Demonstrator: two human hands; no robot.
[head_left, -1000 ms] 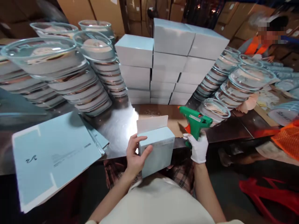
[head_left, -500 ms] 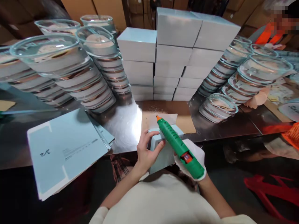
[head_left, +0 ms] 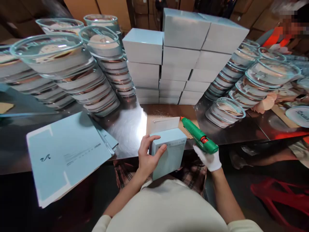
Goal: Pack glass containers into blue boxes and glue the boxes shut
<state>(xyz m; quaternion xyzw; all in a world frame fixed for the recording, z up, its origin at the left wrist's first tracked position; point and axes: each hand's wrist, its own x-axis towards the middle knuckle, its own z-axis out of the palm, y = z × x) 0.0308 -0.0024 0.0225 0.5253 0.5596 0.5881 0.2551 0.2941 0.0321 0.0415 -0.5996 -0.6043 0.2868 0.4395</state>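
Observation:
My left hand point(head_left: 147, 157) grips the left side of a light blue box point(head_left: 169, 151) held upright against the table's front edge. The box's white flap point(head_left: 163, 124) stands open and carries a thin line of glue. My right hand point(head_left: 209, 158), in a white glove, holds a green glue gun point(head_left: 199, 139) just right of the box, its orange tip pointing at the flap's right corner.
Stacked light blue boxes point(head_left: 181, 58) fill the back centre. Stacks of clear lidded bowls point(head_left: 65, 71) stand at the left, and more bowl stacks point(head_left: 251, 83) at the right. Flat box blanks point(head_left: 65, 154) lie at the front left. A brown cardboard sheet point(head_left: 169, 114) lies on the steel table point(head_left: 127, 129). Another person's hand point(head_left: 265, 103) rests at the right.
The glue gun was lifted from the right and swept over the flap, then drew back to the right of the box. A line of glue now shows on the flap.

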